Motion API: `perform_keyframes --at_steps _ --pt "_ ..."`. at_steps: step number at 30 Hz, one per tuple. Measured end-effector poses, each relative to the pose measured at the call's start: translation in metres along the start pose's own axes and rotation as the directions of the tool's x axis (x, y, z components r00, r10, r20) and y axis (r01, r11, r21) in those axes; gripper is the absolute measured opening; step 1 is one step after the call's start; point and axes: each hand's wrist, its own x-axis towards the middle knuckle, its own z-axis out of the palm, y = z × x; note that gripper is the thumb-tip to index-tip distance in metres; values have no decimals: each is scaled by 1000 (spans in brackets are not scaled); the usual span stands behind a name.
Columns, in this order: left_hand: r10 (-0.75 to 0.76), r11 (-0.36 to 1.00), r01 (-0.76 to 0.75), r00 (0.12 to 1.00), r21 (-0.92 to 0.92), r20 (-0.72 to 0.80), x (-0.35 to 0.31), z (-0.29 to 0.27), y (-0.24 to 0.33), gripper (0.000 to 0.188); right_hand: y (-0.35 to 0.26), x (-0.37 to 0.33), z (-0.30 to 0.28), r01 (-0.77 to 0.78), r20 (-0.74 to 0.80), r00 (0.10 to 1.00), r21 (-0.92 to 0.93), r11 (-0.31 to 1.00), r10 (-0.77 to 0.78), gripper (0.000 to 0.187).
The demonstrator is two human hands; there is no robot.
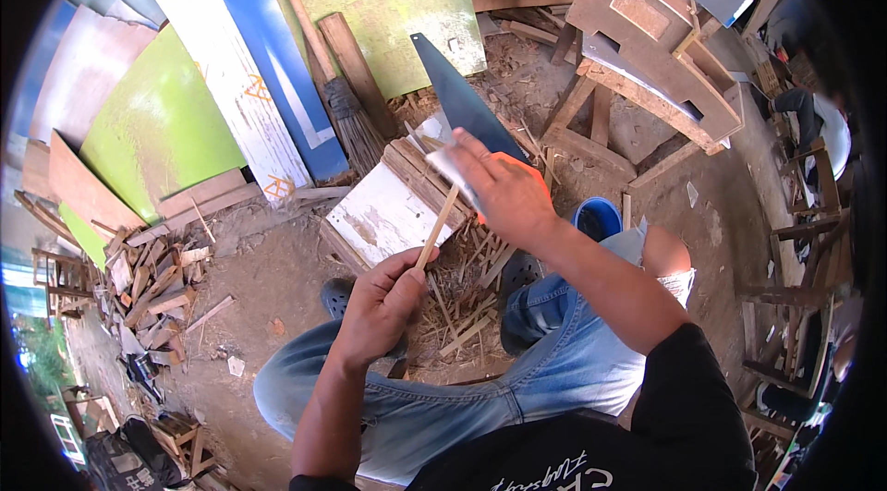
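My left hand (383, 302) is closed around the lower end of a thin wooden stick (436, 230), which slants up and to the right. At the stick's upper end is my right hand (504, 191), its fingers pressed over a pale flat piece (450, 166). That piece is blurred, and its kind cannot be made out. Just behind the right hand lies a handsaw with a dark blade (462, 98) and an orange handle (528, 173), partly hidden by the hand. Below the hands is a low wooden block (381, 214) with a worn white top.
Wood strips and shavings (467, 320) litter the ground between my feet. A blue bucket (598, 217) stands by my right knee. Further off are a wooden trestle (647, 75), a broom (349, 112), leaning boards (171, 131) and a scrap wood pile (152, 292). Another person (822, 131) sits far right.
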Motion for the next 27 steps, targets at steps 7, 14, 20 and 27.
perform_keyframes --at_steps 7,14,20,27 --pt "27 999 -26 999 32 -24 -1 -4 3 32 -2 1 1 92 67 993 1 996 -92 62" --pt "84 972 -61 992 227 -95 2 0 1 30 -7 -1 -3 202 88 973 104 974 -211 57" --pt "252 902 -180 957 391 -141 6 5 -7 32 -7 -1 -3 359 252 881 194 913 -400 56" --pt "202 949 -165 972 269 -119 5 1 -4 33 -4 1 -4 298 170 938 58 953 -303 61"
